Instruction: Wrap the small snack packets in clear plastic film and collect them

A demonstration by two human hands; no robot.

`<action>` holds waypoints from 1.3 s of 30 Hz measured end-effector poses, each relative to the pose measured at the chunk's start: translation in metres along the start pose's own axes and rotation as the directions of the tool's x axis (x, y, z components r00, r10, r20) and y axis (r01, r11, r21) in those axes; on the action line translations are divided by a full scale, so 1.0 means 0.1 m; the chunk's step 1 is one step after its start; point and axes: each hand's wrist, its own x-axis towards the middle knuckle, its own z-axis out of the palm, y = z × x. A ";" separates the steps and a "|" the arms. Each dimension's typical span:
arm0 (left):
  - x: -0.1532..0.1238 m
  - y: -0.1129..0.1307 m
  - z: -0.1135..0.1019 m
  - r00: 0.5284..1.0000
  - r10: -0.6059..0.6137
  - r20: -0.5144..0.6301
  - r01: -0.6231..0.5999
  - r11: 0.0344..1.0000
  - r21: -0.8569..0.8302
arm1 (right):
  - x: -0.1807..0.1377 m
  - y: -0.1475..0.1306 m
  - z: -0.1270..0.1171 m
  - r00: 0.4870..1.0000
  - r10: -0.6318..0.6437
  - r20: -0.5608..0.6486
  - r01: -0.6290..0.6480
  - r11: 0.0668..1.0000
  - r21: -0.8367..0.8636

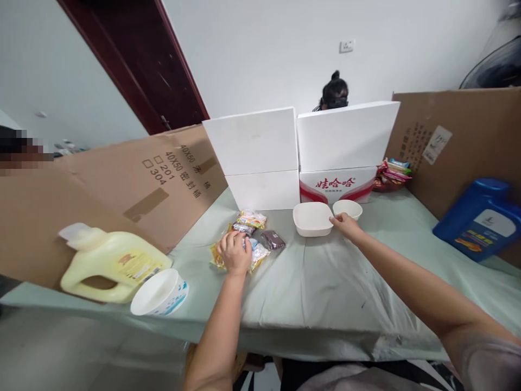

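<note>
My left hand (235, 251) rests on a small heap of snack packets (257, 239) on the pale green table cover, fingers curled over one packet. My right hand (344, 222) reaches farther out and pinches the near right corner of a square white dish (311, 219). A round white bowl (348, 207) stands just behind that hand, touching or nearly touching the dish.
A yellow detergent jug (109, 263) and a white paper cup (159, 293) lie at the front left. A blue jug (480, 219) lies at the right. Cardboard walls (163, 179) and white foam boxes (260, 155) fence the table; more snacks (393, 172) sit far right. A person's head shows behind.
</note>
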 end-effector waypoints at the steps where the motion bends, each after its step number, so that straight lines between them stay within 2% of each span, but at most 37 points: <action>1: 0.04 0.09 -0.02 0.997 0.060 0.056 -0.058 0.998 -0.036 | -0.05 0.05 -0.05 1.000 -0.012 0.021 0.012 1.000 -0.013; 3: 0.09 0.28 -0.03 0.960 0.185 0.212 -0.166 0.981 -0.101 | -0.21 0.18 -0.17 0.996 -0.050 0.075 0.052 0.998 -0.028; 5: 0.12 0.47 0.01 0.898 0.230 0.376 -0.214 0.973 -0.085 | -0.40 0.35 -0.30 0.987 -0.090 0.136 0.094 0.995 -0.024; 7: 0.12 0.61 0.11 0.842 0.167 0.513 -0.202 0.979 0.014 | -0.60 0.56 -0.46 0.978 -0.135 0.160 0.143 0.989 -0.039; 10: 0.13 0.72 0.27 0.742 0.062 0.667 -0.168 0.981 0.095 | -0.86 0.97 -0.71 0.972 -0.220 0.087 0.232 0.955 -0.185; 12: 0.12 0.77 0.32 0.693 0.072 0.718 -0.161 0.985 0.057 | -1.00 1.26 -0.86 0.966 -0.259 0.007 0.247 0.912 -0.327; 14: 0.11 0.83 0.32 0.678 0.108 0.727 -0.160 0.987 0.002 | -1.12 1.53 -1.00 0.964 -0.261 -0.054 0.214 0.878 -0.428; 17: 0.02 1.00 0.25 0.663 0.163 0.731 -0.158 0.985 -0.077 | -1.28 1.83 -1.11 0.955 -0.287 -0.070 0.219 0.847 -0.485; 18: -0.02 1.08 0.23 0.660 0.191 0.726 -0.122 0.982 -0.147 | -1.32 1.88 -1.13 0.949 -0.309 -0.062 0.242 0.841 -0.485; 20: -0.15 1.26 0.24 0.681 0.230 0.695 0.062 0.928 -0.368 | -1.38 1.92 -1.11 0.933 -0.357 -0.047 0.291 0.825 -0.484; 22: -0.31 1.44 0.31 0.723 0.219 0.656 0.274 0.781 -0.562 | -1.39 1.87 -1.06 0.920 -0.391 -0.025 0.327 0.803 -0.499; 24: -0.47 1.60 0.42 0.746 0.186 0.640 0.346 0.712 -0.611 | -1.38 1.76 -0.99 0.915 -0.404 0.010 0.350 0.781 -0.517; 29: -0.72 1.70 0.56 0.809 0.127 0.574 0.308 0.741 -0.597 | -1.37 1.29 -0.82 0.902 -0.422 0.093 0.418 0.796 -0.439; 32: -0.74 1.64 0.55 0.847 0.143 0.511 0.245 0.749 -0.615 | -1.44 0.86 -0.64 0.863 -0.481 0.152 0.501 0.779 -0.378; 34: -0.71 1.59 0.54 0.864 0.192 0.465 0.185 0.739 -0.648 | -1.49 0.57 -0.49 0.826 -0.514 0.233 0.564 0.737 -0.373; 36: -0.68 1.56 0.53 0.867 0.234 0.441 0.153 0.717 -0.681 | -1.51 0.33 -0.33 0.799 -0.502 0.331 0.601 0.687 -0.408; 39: -0.65 1.52 0.51 0.839 0.264 0.475 0.208 0.652 -0.729 | -1.48 0.19 -0.25 0.789 -0.430 0.439 0.608 0.647 -0.460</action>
